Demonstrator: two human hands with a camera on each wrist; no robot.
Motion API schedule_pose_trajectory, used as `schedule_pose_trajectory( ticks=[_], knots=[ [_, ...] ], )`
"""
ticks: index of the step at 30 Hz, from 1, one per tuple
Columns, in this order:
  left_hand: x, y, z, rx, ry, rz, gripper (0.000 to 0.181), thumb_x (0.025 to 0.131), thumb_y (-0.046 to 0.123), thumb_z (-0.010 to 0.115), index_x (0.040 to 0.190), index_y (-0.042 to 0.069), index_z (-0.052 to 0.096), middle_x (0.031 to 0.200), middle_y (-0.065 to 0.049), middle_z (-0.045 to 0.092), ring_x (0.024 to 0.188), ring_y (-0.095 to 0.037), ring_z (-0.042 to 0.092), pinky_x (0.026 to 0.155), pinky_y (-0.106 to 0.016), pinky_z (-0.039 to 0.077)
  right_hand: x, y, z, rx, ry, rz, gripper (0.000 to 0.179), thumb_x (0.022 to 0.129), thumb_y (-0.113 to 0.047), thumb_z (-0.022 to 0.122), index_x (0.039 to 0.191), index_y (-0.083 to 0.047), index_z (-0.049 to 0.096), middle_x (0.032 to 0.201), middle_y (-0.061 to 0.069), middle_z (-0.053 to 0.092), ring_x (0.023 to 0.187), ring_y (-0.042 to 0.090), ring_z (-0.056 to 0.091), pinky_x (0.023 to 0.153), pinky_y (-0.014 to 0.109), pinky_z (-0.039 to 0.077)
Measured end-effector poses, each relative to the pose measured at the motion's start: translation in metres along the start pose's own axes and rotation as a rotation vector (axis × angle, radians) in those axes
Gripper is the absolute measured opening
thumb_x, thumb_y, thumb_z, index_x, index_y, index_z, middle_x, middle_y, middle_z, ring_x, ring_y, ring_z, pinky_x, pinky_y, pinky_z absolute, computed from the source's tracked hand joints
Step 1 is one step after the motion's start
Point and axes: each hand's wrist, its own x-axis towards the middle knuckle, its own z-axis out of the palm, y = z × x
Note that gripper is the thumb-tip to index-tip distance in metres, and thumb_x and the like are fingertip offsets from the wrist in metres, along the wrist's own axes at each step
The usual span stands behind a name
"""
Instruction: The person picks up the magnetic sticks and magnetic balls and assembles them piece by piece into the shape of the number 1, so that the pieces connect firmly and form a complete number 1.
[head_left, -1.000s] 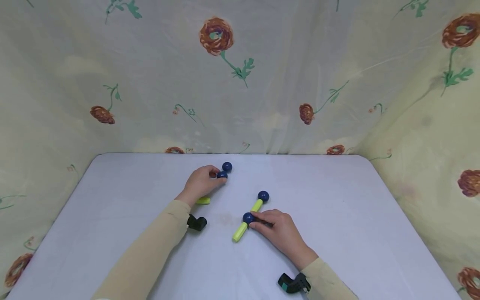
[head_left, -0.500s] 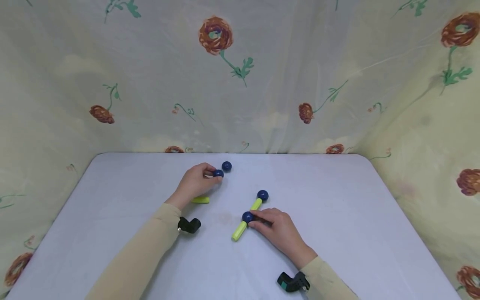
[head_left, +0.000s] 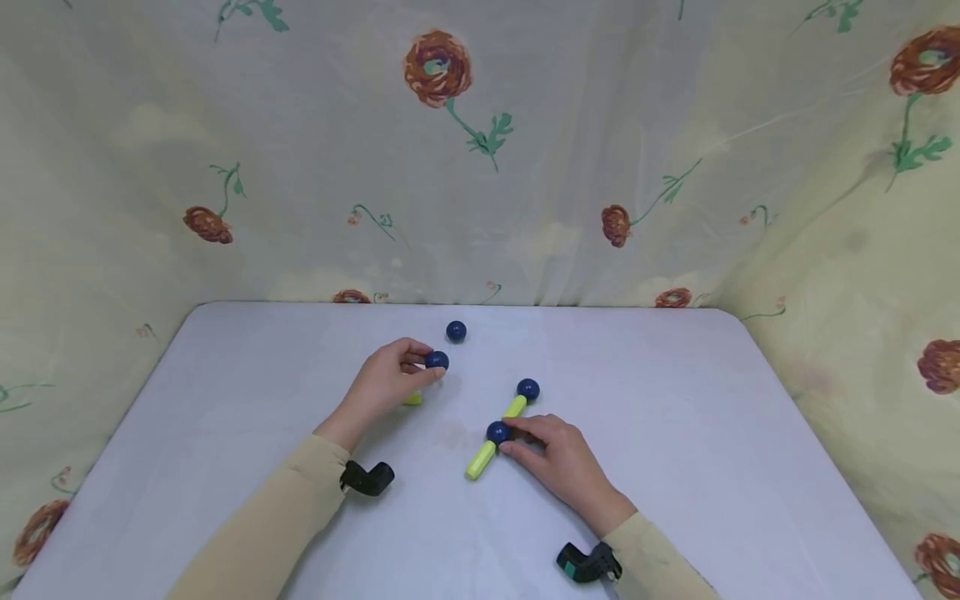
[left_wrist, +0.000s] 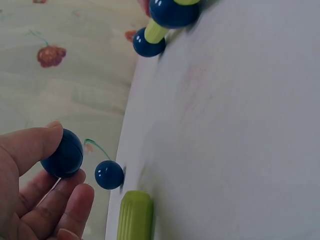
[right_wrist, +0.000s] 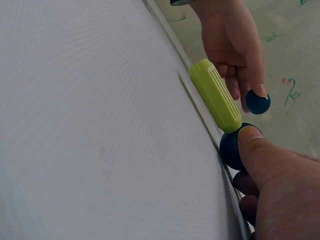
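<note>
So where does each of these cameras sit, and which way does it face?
Head: worn on the head, facing forward and down at the white table; shows left hand, right hand and sleeves.
Left wrist: worn there, facing the left hand's fingers pinching a blue ball; a sliver of the right hand shows at top.
Right wrist: worn there, facing the right hand's fingers gripping a second blue ball touching a green stick; the left hand beyond.
Shared: both wrist views show both balls.

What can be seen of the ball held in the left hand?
The ball is round, dark blue and glossy, seemingly hard plastic, with a faint seam-like line. The left hand pinches it with its fingers, which hide part of it. It appears raised off the table, apart from the loose ball beyond.
</note>
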Motion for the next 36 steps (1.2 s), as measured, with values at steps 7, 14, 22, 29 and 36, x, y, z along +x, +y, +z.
schedule_pose_trajectory(
  ticks=[7,14,22,29,36],
  knots=[
    [-0.018,-0.005,0.001,-0.048,0.002,-0.016,0.044,0.084,0.039,0.080,0.118,0.015,0.065,0.109,-0.001,0.066,0.094,-0.018,0.061,0.080,-0.035,0.052,-0.001,0.000,-0.001,0.002,-0.004,-0.036,0.037,0.090,-0.036,0.073,0.126,-0.024,0.070,0.107,-0.015,0.070,0.094,0.000,0.059,0.076,0.028,0.051],
    [-0.040,-0.009,0.008,-0.111,0.008,-0.011,0.044,0.084,0.038,0.080,0.122,0.023,0.064,0.112,0.002,0.066,0.094,-0.016,0.064,0.080,-0.035,0.054,-0.001,0.000,-0.001,0.015,-0.006,-0.034,0.032,0.091,-0.039,0.072,0.120,-0.026,0.073,0.106,-0.018,0.069,0.095,-0.001,0.059,0.076,0.027,0.051],
    [-0.060,-0.016,0.011,-0.147,0.011,0.017,0.043,0.087,0.031,0.078,0.128,0.024,0.066,0.118,0.002,0.064,0.093,-0.013,0.067,0.075,-0.033,0.055,0.000,0.000,-0.001,0.023,-0.002,-0.029,0.032,0.091,-0.041,0.071,0.120,-0.027,0.073,0.106,-0.017,0.069,0.098,-0.001,0.060,0.080,0.029,0.052],
    [-0.070,-0.028,0.016,-0.175,0.013,0.005,0.041,0.085,0.029,0.080,0.124,0.024,0.067,0.119,0.004,0.064,0.090,-0.013,0.067,0.076,-0.031,0.055,0.001,0.000,-0.001,0.011,-0.005,-0.024,0.032,0.091,-0.040,0.071,0.120,-0.026,0.073,0.107,-0.017,0.069,0.097,-0.001,0.059,0.079,0.028,0.051],
    [-0.077,-0.034,0.019,-0.236,-0.006,-0.003,0.042,0.085,0.026,0.081,0.124,0.021,0.066,0.119,0.004,0.064,0.087,-0.012,0.067,0.073,-0.031,0.055,0.001,0.000,-0.001,0.008,-0.002,-0.016,0.032,0.090,-0.038,0.072,0.120,-0.026,0.073,0.107,-0.017,0.070,0.099,-0.001,0.060,0.081,0.028,0.052]
  ],
)
